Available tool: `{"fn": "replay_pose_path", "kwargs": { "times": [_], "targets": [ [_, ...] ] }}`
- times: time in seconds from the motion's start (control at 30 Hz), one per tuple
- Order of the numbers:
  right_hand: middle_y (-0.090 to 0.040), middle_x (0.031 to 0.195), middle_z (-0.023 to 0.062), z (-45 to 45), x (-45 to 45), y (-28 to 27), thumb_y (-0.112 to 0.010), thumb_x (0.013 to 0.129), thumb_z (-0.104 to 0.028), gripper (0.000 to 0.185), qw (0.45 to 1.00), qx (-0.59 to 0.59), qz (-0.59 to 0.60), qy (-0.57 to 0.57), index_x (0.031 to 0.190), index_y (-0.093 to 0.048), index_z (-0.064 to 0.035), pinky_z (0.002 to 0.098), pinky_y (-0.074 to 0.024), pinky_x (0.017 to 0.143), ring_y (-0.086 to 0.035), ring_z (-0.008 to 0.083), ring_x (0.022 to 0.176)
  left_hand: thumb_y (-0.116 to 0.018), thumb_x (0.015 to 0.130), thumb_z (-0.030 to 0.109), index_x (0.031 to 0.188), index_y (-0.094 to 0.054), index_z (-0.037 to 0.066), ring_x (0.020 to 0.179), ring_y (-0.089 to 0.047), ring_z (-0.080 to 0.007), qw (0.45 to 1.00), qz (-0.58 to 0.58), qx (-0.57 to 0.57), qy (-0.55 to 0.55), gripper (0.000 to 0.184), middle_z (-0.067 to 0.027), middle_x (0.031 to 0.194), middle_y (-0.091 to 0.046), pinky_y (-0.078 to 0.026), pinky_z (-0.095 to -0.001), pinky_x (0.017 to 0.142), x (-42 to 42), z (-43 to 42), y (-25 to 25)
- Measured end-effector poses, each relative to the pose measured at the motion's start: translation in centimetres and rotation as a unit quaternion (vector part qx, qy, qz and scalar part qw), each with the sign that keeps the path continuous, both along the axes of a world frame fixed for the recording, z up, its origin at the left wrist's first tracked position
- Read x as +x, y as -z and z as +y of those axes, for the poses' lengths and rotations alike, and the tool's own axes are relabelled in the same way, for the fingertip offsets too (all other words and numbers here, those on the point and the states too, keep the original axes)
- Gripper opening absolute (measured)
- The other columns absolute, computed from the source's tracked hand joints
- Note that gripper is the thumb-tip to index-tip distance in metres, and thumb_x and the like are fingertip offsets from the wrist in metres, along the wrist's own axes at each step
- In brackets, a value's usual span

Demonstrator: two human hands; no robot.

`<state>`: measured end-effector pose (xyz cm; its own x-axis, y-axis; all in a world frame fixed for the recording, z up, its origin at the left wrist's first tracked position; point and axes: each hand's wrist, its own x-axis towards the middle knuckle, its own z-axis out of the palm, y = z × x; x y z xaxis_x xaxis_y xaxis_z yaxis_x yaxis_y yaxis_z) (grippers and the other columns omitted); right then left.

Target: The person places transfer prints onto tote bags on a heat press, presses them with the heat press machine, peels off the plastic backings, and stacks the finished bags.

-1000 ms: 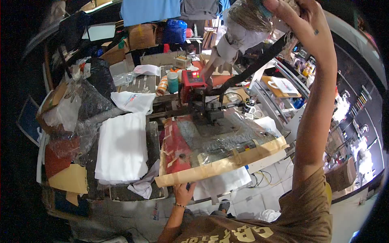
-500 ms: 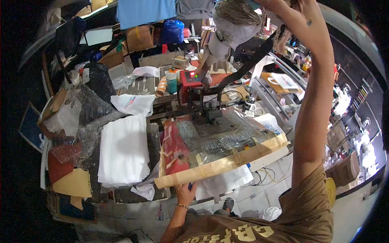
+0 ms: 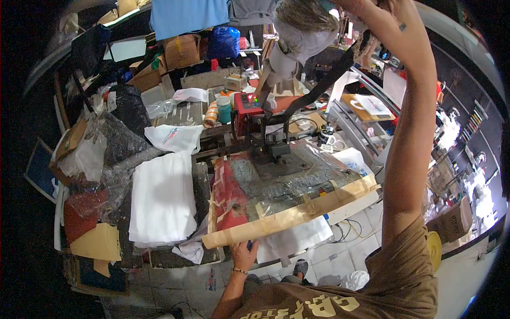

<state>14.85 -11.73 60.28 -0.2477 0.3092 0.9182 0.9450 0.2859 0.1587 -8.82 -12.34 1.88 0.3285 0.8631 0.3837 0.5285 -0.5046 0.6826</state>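
My right hand (image 3: 380, 13) is raised at the top edge, by the upper end of a wrapped lever (image 3: 324, 82); its fingers are partly cut off by the frame. The lever runs down to a heat press with a red control box (image 3: 248, 105) and lit display. My left hand (image 3: 244, 256) is at the front edge of the press's taped top plate (image 3: 276, 183), with a small dark blue thing at its fingers. White cloth or paper (image 3: 295, 237) shows below that plate. Left of the press lies a stack of white cloths (image 3: 162, 199).
A printed white cloth (image 3: 174, 137) lies behind the stack. A teal jar (image 3: 223, 110) and an orange-striped roll (image 3: 211, 114) stand behind the press. Plastic-wrapped bags (image 3: 127, 114) are at the left, a cardboard box (image 3: 451, 222) at the right. Cables (image 3: 348, 229) lie on the tiled floor.
The view has shifted slightly. My right hand and the wrapped bundle near it appear a little further left in the frame. My left hand stays at the front edge of the press.
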Motion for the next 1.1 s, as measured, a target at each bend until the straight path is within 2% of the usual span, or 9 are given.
{"fn": "replay_pose_path", "kwargs": {
  "times": [0.33,0.43,0.73,0.87,0.93,1.03,1.1],
  "targets": [
    [-0.063,0.058,0.0086,0.3,-0.5,0.4,-0.073,0.076,-0.073,0.076,0.999,0.04,-0.018,0.01,0.08,-0.074,0.0027,0.0296,-0.0425,0.044,-0.06,0.0163,0.049,-0.078,0.082,0.026,0.116,-0.07,0.004,0.122,-0.053,-0.0421,0.999,-0.004,-0.034,0.004,0.041,-0.0185,0.124,-0.065,-0.036,-0.0528,0.109,0.0,-0.2,-0.3],
    [-0.063,0.057,0.0079,-0.2,0.0,0.0,-0.072,0.076,-0.074,0.076,0.999,0.001,-0.019,0.026,0.08,-0.074,0.0019,0.0294,-0.0416,0.044,-0.059,0.0154,0.048,-0.078,0.082,0.026,0.116,-0.07,0.004,0.122,-0.053,-0.0425,0.999,-0.004,-0.047,0.007,0.042,-0.0188,0.125,-0.065,-0.036,-0.0533,0.11,-0.1,-0.2,-0.6],
    [-0.062,0.057,0.0053,0.1,0.2,0.1,-0.072,0.073,-0.077,0.077,0.999,0.022,-0.023,0.022,0.079,-0.074,0.0001,0.0284,-0.0401,0.044,-0.057,0.0136,0.047,-0.077,0.083,0.028,0.114,-0.07,0.002,0.12,-0.052,-0.0451,0.997,0.007,-0.073,0.004,0.041,-0.021,0.123,-0.064,-0.036,-0.0546,0.109,-0.1,-0.3,-1.2],
    [-0.063,0.057,0.0054,-0.1,-0.5,0.4,-0.072,0.074,-0.077,0.077,1.0,0.015,-0.009,0.022,0.079,-0.075,-0.0003,0.0281,-0.0403,0.044,-0.057,0.0137,0.048,-0.076,0.083,0.028,0.113,-0.07,0.002,0.12,-0.051,-0.0459,0.999,0.002,-0.05,0.0,0.04,-0.0214,0.122,-0.064,-0.037,-0.055,0.108,0.0,-0.2,-0.9],
    [-0.062,0.057,0.0052,0.5,-1.0,0.8,-0.072,0.074,-0.076,0.076,0.996,0.086,0.009,0.028,0.079,-0.075,-0.0007,0.0277,-0.0397,0.044,-0.056,0.0137,0.047,-0.076,0.084,0.028,0.112,-0.07,0.002,0.12,-0.051,-0.0459,0.999,0.002,-0.034,-0.001,0.039,-0.0219,0.122,-0.064,-0.037,-0.0549,0.108,0.0,-0.2,-0.6],
    [-0.062,0.057,0.0057,-0.3,-0.4,0.3,-0.072,0.073,-0.076,0.076,1.0,0.02,-0.006,0.023,0.078,-0.074,-0.0006,0.0278,-0.0404,0.045,-0.056,0.0133,0.047,-0.077,0.083,0.026,0.112,-0.071,0.003,0.12,-0.051,-0.0455,1.0,0.006,-0.023,-0.005,0.038,-0.0207,0.123,-0.064,-0.037,-0.0548,0.108,0.0,-0.1,-0.2],
    [-0.061,0.056,0.0051,-0.1,-0.3,0.1,-0.071,0.076,-0.076,0.074,0.999,0.03,-0.014,0.023,0.075,-0.073,-0.0019,0.0282,-0.0399,0.045,-0.056,0.0128,0.047,-0.078,0.081,0.024,0.111,-0.071,0.004,0.121,-0.051,-0.045,1.0,-0.001,-0.011,-0.005,0.036,-0.0199,0.124,-0.064,-0.037,-0.0544,0.108,0.1,0.0,0.0]
  ]
}}
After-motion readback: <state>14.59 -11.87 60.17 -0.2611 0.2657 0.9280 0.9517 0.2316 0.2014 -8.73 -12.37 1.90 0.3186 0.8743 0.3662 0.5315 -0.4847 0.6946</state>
